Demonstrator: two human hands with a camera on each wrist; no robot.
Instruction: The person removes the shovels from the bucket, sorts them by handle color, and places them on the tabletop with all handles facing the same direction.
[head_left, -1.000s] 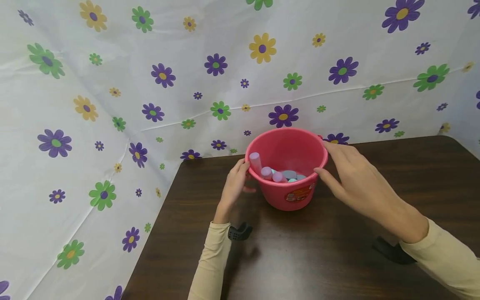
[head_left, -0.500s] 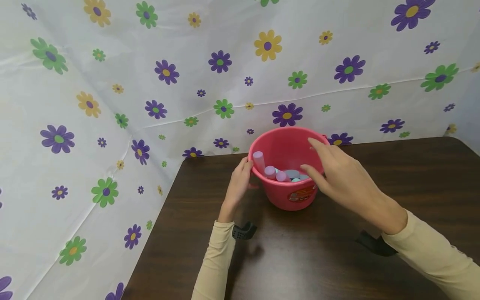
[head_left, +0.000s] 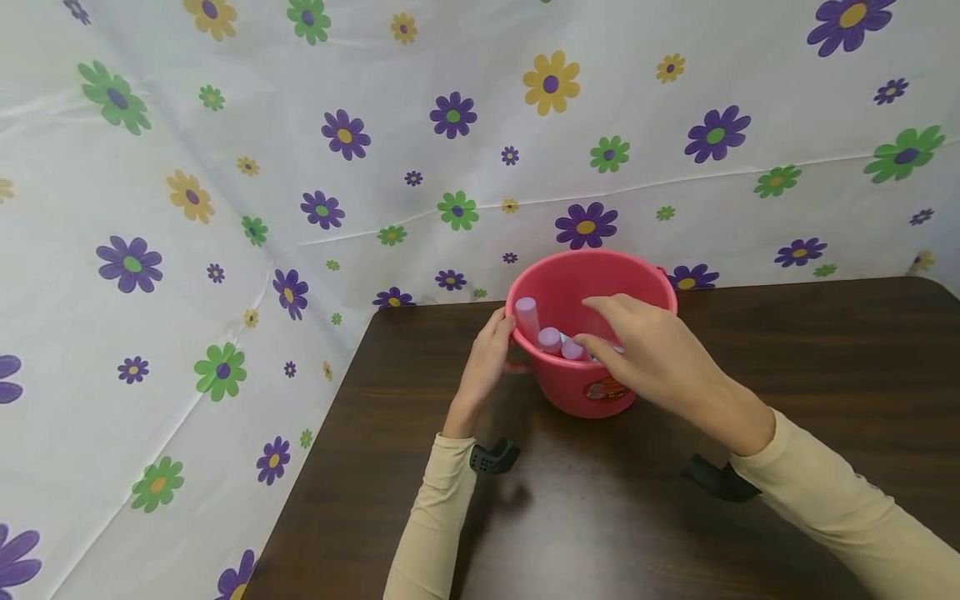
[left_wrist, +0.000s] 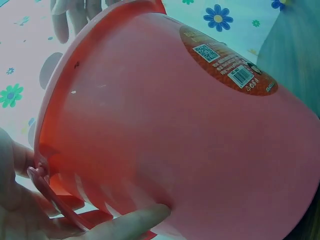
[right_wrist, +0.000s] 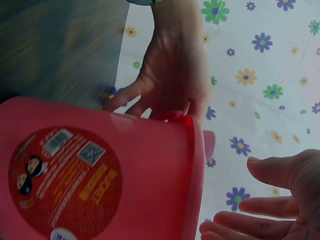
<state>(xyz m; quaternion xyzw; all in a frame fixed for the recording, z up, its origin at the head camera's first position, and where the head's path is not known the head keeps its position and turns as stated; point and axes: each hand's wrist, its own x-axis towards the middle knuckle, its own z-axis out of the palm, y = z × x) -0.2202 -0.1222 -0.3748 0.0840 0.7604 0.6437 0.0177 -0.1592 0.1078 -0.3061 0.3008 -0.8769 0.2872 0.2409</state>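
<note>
A pink plastic bucket (head_left: 558,385) stands on the dark table, an oval red label (head_left: 606,389) on its front. My left hand (head_left: 483,358) grips its left rim; in the left wrist view one finger (left_wrist: 132,222) lies along the outer wall beside the pink handle (left_wrist: 56,199). Several smooth lilac cylinders (head_left: 527,315) are inside, one leaning upright against the left wall. My right hand (head_left: 663,354) reaches over the front right rim, thumb and fingers spread apart with nothing between them. It hides part of the bucket's contents.
Behind the bucket, a white sheet with printed flowers (head_left: 551,83) hangs along the back and left of the dark wooden table (head_left: 810,350). Dark bands (head_left: 495,457) sit at both wrists, over beige sleeves.
My right hand has left the bucket's right rim and moved left over its opening. My left hand stays at the left rim. The view has shifted slightly.
</note>
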